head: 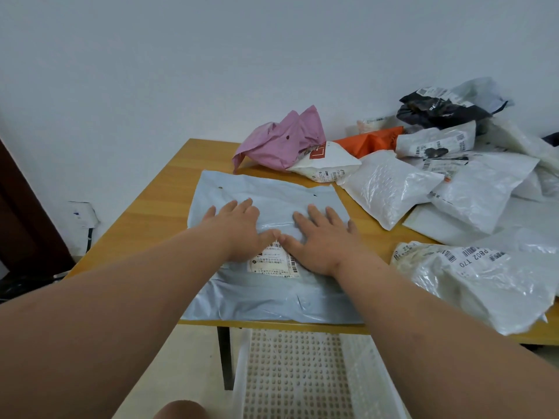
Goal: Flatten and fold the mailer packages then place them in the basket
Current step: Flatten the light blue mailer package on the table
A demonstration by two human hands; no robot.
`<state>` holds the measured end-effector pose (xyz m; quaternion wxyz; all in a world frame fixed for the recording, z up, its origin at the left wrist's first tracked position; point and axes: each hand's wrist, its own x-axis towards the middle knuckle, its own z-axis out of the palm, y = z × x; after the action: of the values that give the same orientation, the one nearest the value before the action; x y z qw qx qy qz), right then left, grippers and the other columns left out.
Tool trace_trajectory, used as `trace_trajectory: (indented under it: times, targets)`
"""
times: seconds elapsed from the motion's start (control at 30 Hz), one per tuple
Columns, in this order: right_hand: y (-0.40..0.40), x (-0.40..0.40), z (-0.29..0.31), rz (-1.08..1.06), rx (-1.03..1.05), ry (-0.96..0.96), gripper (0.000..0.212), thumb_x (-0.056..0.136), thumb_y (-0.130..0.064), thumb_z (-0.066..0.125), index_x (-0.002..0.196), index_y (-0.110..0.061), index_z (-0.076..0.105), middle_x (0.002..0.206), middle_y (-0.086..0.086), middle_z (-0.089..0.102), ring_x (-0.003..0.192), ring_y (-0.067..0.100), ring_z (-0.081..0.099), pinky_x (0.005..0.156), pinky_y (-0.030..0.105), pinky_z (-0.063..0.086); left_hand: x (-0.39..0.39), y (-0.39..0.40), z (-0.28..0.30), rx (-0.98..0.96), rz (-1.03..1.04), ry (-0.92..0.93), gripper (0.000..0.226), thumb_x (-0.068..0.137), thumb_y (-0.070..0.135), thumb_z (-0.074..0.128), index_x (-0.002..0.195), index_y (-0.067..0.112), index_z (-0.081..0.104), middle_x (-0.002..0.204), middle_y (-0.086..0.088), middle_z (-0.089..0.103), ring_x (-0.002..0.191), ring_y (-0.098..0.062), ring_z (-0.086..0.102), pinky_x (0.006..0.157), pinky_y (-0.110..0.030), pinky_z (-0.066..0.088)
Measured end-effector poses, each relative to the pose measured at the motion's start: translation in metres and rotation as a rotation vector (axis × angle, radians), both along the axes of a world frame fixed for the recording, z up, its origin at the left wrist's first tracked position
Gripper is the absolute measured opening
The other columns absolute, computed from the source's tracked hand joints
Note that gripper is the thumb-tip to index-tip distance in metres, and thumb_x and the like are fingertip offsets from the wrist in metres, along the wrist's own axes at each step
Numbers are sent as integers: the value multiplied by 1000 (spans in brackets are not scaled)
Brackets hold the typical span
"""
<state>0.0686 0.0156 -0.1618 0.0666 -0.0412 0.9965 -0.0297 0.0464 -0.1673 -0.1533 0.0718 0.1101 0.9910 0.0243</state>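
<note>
Nearest the camera, below the table edge, sits the white perforated plastic basket; nothing is visible in it. On the light wooden table above it lies the large pale grey-blue plastic mailer, spread flat with its near edge at the table's front edge and a white printed shipping label facing up. The left hand and right hand both lie palm-down on the mailer, fingers straight and spread, thumbs nearly touching over the label; neither grips anything. Judgement: the flattening step is in hand, folding not yet begun. The next move likely calls for pinching one edge and bringing it over while the other hand pins the slippery film. Farther right and back, a heap of unflattened mailers waits: white bubble mailers, an orange one, a crumpled pink one, a black one.
</note>
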Motion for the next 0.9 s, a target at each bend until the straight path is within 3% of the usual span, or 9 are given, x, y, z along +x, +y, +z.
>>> trace_trajectory:
  times: [0.1, 0.23, 0.67, 0.8, 0.9]
  targets:
    - [1, -6, -9, 8, -14, -49, 85, 83, -84, 7, 155, -40, -1, 164, -9, -10, 151, 21, -11, 117, 60, -2, -7, -2, -11, -17, 17, -119, 88, 85, 81, 12, 156, 31, 1, 164, 8, -6, 151, -22, -6, 120, -55, -1]
    - [2, -9, -13, 10, -42, -63, 81, 86, -80, 8, 155, -39, 1, 164, -11, -8, 151, 18, -9, 118, 60, 1, -10, -1, -16, 7, 48, -181, 87, 82, 83, 8, 155, 36, 5, 164, 10, -1, 151, -23, -1, 118, -60, 3]
    - [0, -13, -11, 1, -95, -65, 80, 88, -79, 12, 154, -34, 19, 163, -9, 12, 151, 16, 4, 118, 59, 5, -6, -1, -16, 24, 39, -152, 88, 84, 81, 5, 156, 32, 11, 164, 9, 4, 151, -23, 2, 118, -57, 7]
    - [0, -7, 4, 30, -9, -54, 80, 86, -81, 19, 154, -40, 12, 164, -9, 2, 151, 21, -2, 116, 59, -8, 3, -5, -7, 45, 11, 55, 83, 87, 79, 18, 155, 32, 12, 164, 5, 7, 150, -22, 3, 119, -52, 7]
    - [-6, 8, 17, 102, -127, 152, 66, 88, -63, 50, 146, -37, 34, 156, -6, 23, 143, 21, 25, 116, 46, 16, 16, -9, 7, 128, -51, 223, 72, 87, 68, 47, 146, 30, 34, 150, 0, 30, 140, -23, 25, 113, -44, 24]
